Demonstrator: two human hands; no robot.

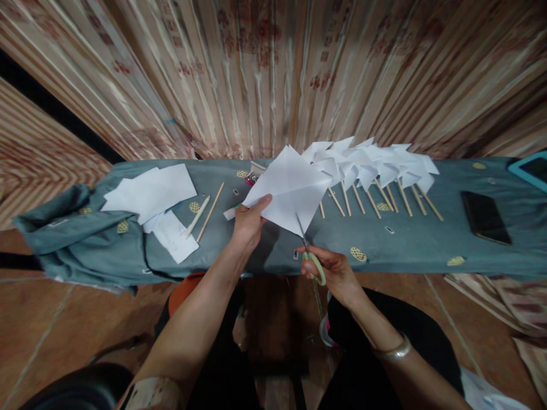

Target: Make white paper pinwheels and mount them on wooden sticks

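Observation:
My left hand (249, 219) pinches the lower left edge of a folded white paper sheet (293, 188), holding it up over the grey-blue cloth-covered bench (410, 242). My right hand (331, 270) is closed round the green handles of a pair of scissors (308, 250). The blades point up and meet the paper's bottom corner. Behind the sheet lies a row of several white paper pinwheels (376, 165) on wooden sticks.
A stack of white paper squares (149, 193) lies on the left with loose wooden sticks (209, 212) beside it. A dark phone (485, 217) rests on the right, a teal-edged tablet (530, 169) at the far right. A striped curtain hangs behind.

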